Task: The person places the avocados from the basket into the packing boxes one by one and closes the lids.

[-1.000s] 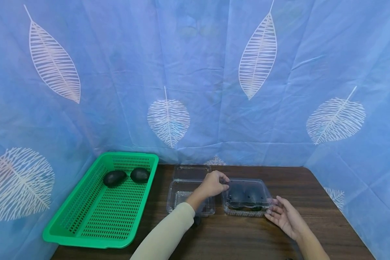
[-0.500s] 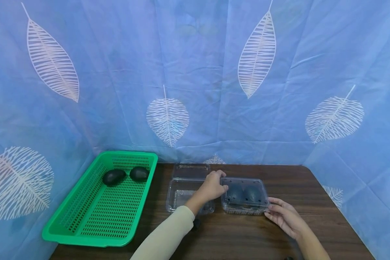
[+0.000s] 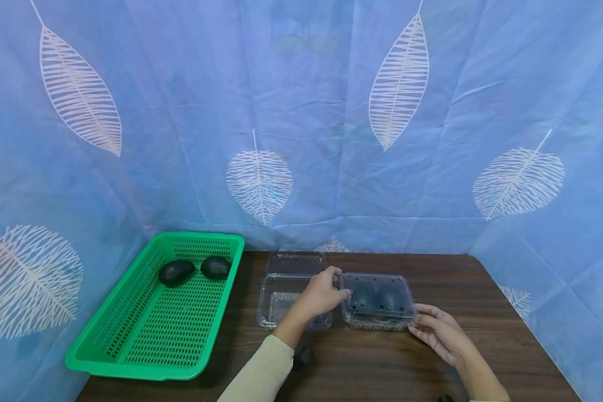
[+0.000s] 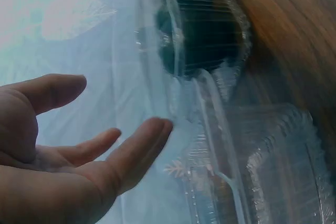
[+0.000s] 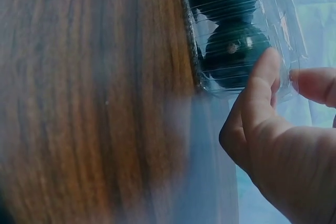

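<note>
A clear plastic clamshell box [image 3: 377,324] with its lid down stands on the table, two dark avocados [image 3: 364,297] inside showing through it. My left hand [image 3: 317,293] is at the box's left end; in the left wrist view its fingers [image 4: 139,148] are spread, with nothing between them and the thumb. On the opposite end, my right hand [image 3: 442,333] pinches the box's edge. The right wrist view has its thumb [image 5: 315,83] by the lid rim and a finger [image 5: 265,69] against the end wall.
A second clamshell box [image 3: 268,312] lies unfolded left of the filled one, partly behind the left forearm. At the far left, a green plastic basket [image 3: 201,357] holds two more avocados [image 3: 177,273]. Small dark objects show by the left sleeve and the bottom edge.
The lid of the filled box has come down flat over the avocados. My left hand has drawn slightly left, off the lid's corner. My right hand stays at the right end.
</note>
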Motion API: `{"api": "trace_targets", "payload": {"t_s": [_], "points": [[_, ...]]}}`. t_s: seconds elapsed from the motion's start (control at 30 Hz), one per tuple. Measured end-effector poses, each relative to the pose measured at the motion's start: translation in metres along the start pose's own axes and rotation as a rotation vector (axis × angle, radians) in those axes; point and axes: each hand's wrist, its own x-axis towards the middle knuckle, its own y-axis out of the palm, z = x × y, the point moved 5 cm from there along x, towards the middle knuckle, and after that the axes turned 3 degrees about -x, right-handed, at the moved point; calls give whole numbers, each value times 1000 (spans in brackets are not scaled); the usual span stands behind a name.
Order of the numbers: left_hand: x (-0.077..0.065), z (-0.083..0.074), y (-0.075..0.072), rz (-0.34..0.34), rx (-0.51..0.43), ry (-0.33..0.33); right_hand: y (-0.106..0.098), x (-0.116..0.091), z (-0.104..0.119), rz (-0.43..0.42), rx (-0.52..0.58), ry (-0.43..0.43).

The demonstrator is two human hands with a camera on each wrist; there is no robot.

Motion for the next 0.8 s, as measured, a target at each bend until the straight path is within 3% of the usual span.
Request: {"api": "trace_targets", "payload": {"t_s": [0.27, 0.57, 0.8], "points": [[-17, -2, 8, 15, -16, -42, 2, -3, 2, -7, 7, -22], [-21, -1, 23, 38, 14, -55, 2, -3, 3, -17, 6, -18], [-20, 1, 30, 33, -19, -88, 1, -2, 0, -24, -4, -2]]}}
